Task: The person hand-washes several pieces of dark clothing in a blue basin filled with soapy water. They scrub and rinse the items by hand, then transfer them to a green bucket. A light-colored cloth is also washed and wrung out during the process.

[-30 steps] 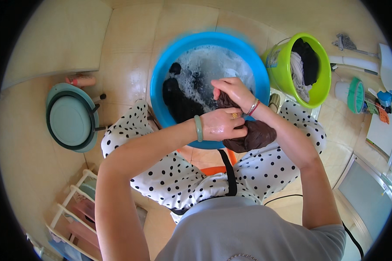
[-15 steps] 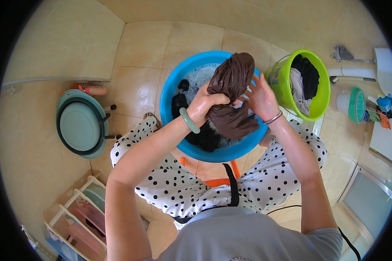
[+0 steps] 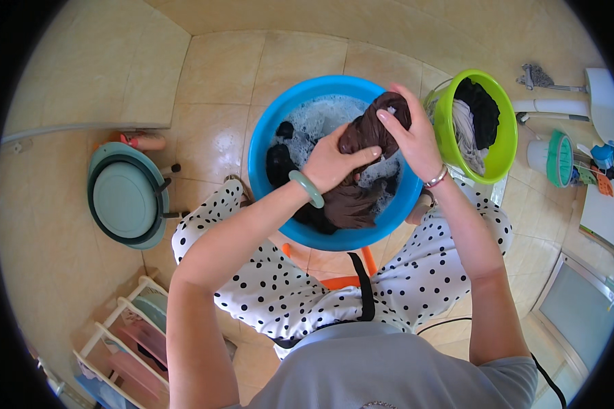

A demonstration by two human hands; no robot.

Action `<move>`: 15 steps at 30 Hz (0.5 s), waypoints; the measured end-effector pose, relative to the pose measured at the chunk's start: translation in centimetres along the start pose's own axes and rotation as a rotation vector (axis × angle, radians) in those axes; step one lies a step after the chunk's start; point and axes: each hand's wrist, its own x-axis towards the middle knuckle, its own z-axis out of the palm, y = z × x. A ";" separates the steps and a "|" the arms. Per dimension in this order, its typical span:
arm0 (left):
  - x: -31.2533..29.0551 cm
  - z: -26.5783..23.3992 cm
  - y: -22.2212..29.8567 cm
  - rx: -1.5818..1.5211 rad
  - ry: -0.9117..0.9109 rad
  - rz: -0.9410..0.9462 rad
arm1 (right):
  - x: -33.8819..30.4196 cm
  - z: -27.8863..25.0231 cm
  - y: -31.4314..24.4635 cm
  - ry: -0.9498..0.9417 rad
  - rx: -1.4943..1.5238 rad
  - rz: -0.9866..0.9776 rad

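Brown cloth (image 3: 372, 129), left hand (image 3: 332, 163) and right hand (image 3: 417, 142) gripping it, blue basin (image 3: 257, 163) below, bucket (image 3: 445, 131) near rim (image 3: 411, 187), floor (image 3: 208, 136) leftward

The brown cloth (image 3: 351, 206) looks creased and faintly glossy; the blue tub (image 3: 341, 240) is smooth, shiny plastic, and the green bucket (image 3: 446, 129) glossy plastic too. Matt plastic makes up the folded basin (image 3: 124, 201). The floor tiles (image 3: 211, 129) are smooth with a glossy sheen, the bangle (image 3: 307, 189) polished like stone, the bracelet (image 3: 435, 177) shiny metal, the trousers (image 3: 266, 293) matt cloth
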 end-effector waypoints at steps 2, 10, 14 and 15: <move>-0.3 -1.1 1.0 -0.255 -0.051 -0.138 | -0.3 -0.7 -0.9 -0.035 -0.127 -0.169; -3.4 -1.0 2.1 -1.026 -0.482 -0.526 | -0.8 -1.4 -1.5 0.001 -0.650 -0.734; -4.1 -0.7 1.5 -0.849 -0.531 -0.570 | -0.7 -1.6 -1.4 -0.038 -0.557 -0.842; -4.0 -0.6 1.9 -0.762 -0.527 -0.557 | -0.4 -1.9 -1.0 -0.073 -0.532 -0.861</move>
